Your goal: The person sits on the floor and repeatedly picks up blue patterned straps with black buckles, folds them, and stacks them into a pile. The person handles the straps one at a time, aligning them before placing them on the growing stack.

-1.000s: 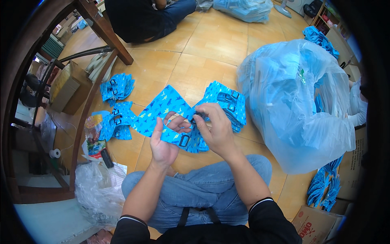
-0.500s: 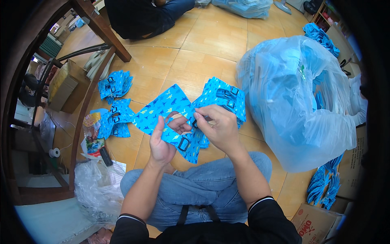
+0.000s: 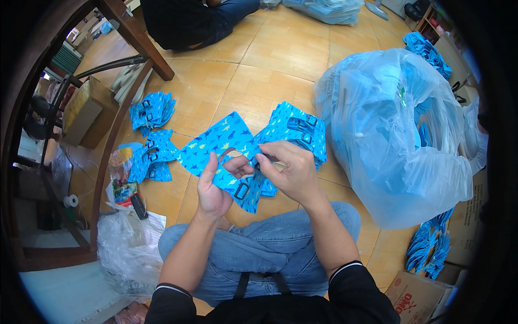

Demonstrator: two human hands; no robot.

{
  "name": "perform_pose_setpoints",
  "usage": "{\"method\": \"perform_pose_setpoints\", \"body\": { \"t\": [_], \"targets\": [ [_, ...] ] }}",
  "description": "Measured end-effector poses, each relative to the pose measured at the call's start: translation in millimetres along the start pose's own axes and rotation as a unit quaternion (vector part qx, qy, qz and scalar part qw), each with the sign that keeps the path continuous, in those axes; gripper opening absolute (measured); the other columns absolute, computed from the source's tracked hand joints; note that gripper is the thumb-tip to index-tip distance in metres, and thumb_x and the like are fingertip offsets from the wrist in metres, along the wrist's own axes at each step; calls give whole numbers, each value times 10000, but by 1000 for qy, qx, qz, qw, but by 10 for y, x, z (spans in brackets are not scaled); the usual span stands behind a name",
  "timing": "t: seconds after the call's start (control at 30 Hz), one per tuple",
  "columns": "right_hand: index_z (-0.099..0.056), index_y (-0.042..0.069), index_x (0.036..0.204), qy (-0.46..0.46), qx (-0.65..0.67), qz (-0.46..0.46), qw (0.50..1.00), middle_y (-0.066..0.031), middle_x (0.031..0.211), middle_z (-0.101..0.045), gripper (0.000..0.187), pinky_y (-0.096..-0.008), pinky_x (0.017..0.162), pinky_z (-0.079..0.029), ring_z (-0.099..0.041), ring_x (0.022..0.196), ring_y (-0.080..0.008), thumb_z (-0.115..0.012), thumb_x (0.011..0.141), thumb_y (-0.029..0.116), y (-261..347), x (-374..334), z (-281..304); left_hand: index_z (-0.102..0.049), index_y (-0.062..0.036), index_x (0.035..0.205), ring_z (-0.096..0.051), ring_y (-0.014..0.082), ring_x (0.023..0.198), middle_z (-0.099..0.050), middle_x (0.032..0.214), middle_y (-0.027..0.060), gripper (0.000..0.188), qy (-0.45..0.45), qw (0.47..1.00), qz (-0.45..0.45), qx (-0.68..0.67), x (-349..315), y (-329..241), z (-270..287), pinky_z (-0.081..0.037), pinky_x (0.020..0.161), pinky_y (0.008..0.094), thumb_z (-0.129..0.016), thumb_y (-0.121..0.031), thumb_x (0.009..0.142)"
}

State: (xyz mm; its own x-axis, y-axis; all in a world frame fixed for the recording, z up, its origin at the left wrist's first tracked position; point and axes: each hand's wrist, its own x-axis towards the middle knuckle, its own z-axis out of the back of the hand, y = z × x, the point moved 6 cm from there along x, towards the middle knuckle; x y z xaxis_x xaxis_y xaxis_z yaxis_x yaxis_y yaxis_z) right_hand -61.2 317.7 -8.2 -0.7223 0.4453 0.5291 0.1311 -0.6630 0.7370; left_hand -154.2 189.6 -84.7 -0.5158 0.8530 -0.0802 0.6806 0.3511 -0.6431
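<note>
- Head view, and we had both bare hands at work over the floor, just beyond the crossed legs in blue denim jeans (image 3: 259, 243).
- We found the bright blue fabric piece with its fish-like print (image 3: 218, 137) between the two hands, one broad end angled away to the left, its near end hanging toward the lap.
- There was the left hand (image 3: 217, 189), palm turned up beneath it! We judged that this spread the cloth and kept its face toward the eyes.
- Its grip: thumb set well apart from the curled fingers, the cloth between them; whether those fingertips came through an opening or over an edge, we could not tell.
- Near that palm we spotted a black rectangular plastic buckle (image 3: 242, 190), lying on the cloth and free of any fingers.
- Across to the right hand (image 3: 290, 170): a narrow pinch, thumb and forefinger nearly together at the piece's right side, on a small dark part (image 3: 256, 164), mostly hidden from us.
- Just behind sat the thick stack of matching blue pieces with black buckles (image 3: 318, 141), probably placed there for easy reach.
- Off left we had two smaller fanned blue bundles (image 3: 168, 144), apparently grouped apart; off right bulged the large translucent plastic bag (image 3: 356, 119), blue showing through.
</note>
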Motion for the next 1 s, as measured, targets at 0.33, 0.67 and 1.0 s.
{"method": "perform_pose_setpoints", "body": {
  "t": [0.33,0.67,1.0],
  "targets": [
    [-694,-13,889,4,4,9,1000,-128,846,-702,138,-313,623,-539,-689,719,-234,-725,774,57,10,-3,11,-610,74,1157,-602,233,898,-666,983,146,747,-26,999,19,-37,8,26,-10,-470,857,355,-263,-566,992],
    [-693,-11,897,6,-19,22,1000,-137,843,-701,122,-317,622,-541,-691,719,-243,-709,784,33,-9,-8,-2,-508,25,1242,-591,228,868,-677,1044,164,613,-17,1000,13,-20,14,21,2,-456,882,394,-295,-501,1010],
    [-697,-21,924,7,-1,25,1000,-144,854,-703,138,-318,650,-539,-692,736,-243,-698,793,25,1,5,-21,-484,0,1225,-606,230,819,-669,1082,170,555,-14,999,2,-50,31,-15,-37,-456,870,413,-306,-481,1013]
  ]
}}
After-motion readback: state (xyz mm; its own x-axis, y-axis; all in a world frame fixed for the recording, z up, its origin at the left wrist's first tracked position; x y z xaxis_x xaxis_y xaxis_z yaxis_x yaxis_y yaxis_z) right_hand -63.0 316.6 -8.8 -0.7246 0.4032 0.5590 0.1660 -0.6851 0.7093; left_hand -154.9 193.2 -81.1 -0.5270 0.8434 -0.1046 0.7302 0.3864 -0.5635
